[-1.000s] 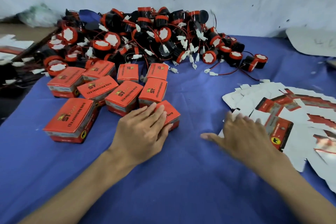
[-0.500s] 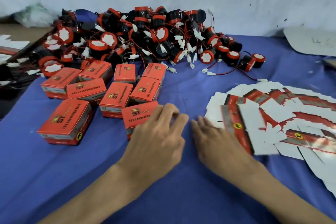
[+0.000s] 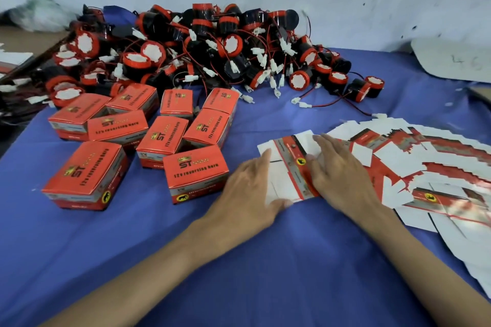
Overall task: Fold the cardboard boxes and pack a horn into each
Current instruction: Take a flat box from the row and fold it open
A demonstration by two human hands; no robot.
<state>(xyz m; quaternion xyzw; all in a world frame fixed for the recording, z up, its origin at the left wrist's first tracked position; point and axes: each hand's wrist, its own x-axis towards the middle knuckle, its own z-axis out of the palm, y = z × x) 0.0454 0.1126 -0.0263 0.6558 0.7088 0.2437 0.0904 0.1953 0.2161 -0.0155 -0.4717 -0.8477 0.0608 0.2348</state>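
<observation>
A flat, unfolded cardboard box (image 3: 288, 167), white with a red printed strip, lies on the blue cloth between my hands. My left hand (image 3: 249, 188) touches its left edge, thumb at its lower corner. My right hand (image 3: 337, 175) lies flat on its right part with straight fingers. A spread pile of flat boxes (image 3: 425, 162) lies to the right. Several folded red boxes (image 3: 195, 174) stand to the left. A heap of black and red horns (image 3: 212, 53) with red wires and white plugs sits at the back.
The blue cloth (image 3: 265, 273) covers the table. A white wall stands behind the horn heap. A grey-white sheet (image 3: 451, 61) lies at the back right. More flat card and clutter lie off the table's left edge (image 3: 13, 61).
My left hand has left the nearest folded box and moved right. My right hand has slid one flat box leftwards out of the pile, and both hands now rest on it.
</observation>
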